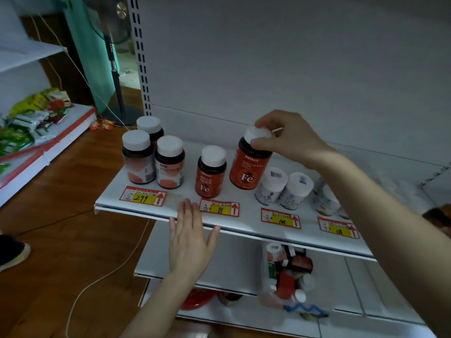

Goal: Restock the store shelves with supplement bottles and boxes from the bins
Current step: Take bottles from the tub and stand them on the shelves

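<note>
My right hand grips the white cap of a red "Fe" bottle, which stands slightly tilted on the white shelf. A second red "Fe" bottle stands to its left, above the "98" price tag. My left hand is flat, its straight fingers touching the shelf's front edge. At the shelf's left end are three pink-labelled bottles. White bottles stand right of the held one. A clear bin with more bottles and boxes sits on the lower shelf.
Price tags line the shelf's front lip. A floor fan's pole stands behind the shelf's left end, with white cables across the wooden floor. Snack packets lie on a low shelf at the far left. A shoe shows at the left edge.
</note>
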Motion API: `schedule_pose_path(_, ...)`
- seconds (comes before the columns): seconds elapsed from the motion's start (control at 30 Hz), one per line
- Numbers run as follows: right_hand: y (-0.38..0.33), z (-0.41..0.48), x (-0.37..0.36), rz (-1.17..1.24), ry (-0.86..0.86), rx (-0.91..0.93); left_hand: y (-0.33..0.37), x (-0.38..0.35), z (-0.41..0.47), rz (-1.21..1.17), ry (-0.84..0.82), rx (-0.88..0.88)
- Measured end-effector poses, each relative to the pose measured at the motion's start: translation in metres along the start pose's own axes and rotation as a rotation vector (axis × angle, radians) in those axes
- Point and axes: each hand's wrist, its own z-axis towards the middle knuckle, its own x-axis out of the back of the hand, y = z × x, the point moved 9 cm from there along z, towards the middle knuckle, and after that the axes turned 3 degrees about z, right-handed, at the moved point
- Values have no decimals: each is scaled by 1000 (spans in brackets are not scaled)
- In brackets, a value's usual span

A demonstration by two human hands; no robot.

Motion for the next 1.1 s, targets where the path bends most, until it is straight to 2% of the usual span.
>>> schedule_pose_path(0.33, 50, 17, -54, -91, -155, -31, -2, -13, 1, 142, -35, -4)
schedule_pose_path(1.1, 50, 5, -65, -143, -168, -42, 0, -11, 3, 107, 14, -44)
